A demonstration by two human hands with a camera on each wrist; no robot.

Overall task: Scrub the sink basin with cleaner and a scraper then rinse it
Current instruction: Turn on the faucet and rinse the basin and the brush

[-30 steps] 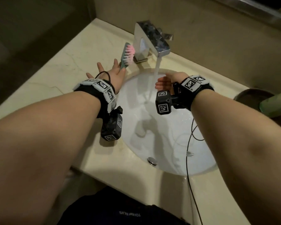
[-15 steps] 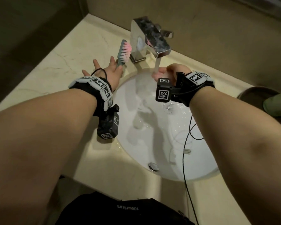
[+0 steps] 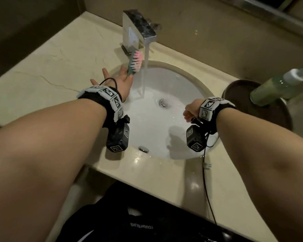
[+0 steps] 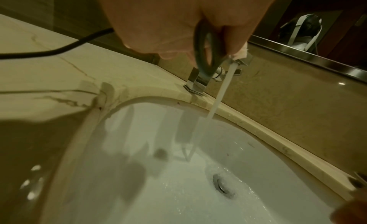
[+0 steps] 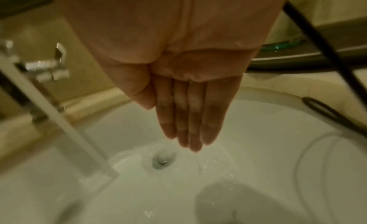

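The teal-handled, pink-bristled scrub brush (image 3: 134, 63) is gripped by the left hand (image 3: 120, 83) just beside the running water stream (image 3: 144, 74), likely for rinsing; the right hand (image 5: 184, 101), flat-fingered and holding nothing, is kept over the white ceramic basin (image 3: 152, 123).

A dim bathroom: a white undermount basin (image 3: 157, 130) set in a veined cream marble counter (image 3: 47, 67), a square chrome faucet (image 3: 138, 30) running water, a mirror's edge (image 4: 309, 57) along the wall.
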